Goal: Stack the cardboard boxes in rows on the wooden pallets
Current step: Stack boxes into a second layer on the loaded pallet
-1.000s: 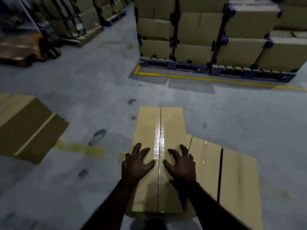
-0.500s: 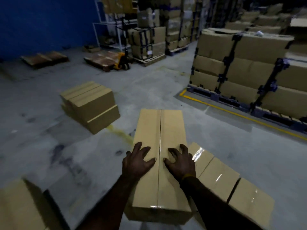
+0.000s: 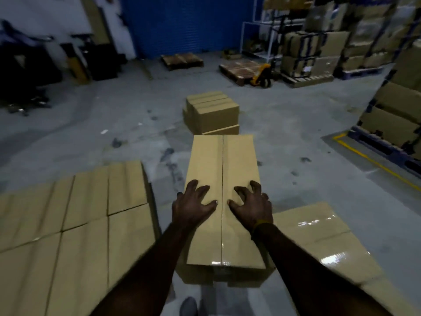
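The long tan taped cardboard box (image 3: 222,197) is carried w/ both hands, left hand (image 3: 192,207) & right hand (image 3: 251,207) spread, pressing its top, nothing clenched. View has been swung from the strapped stacks toward the laid row of flat tan cartons (image 3: 75,224) at left, so placement is prob. imminent.

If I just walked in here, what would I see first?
First, the long cardboard box in the middle, with the left hand and right hand spread on its lid, either side of the tape seam. Next, the rows of boxes to the left, then the small stack of boxes on the floor just ahead. Far back stands a blue wall.
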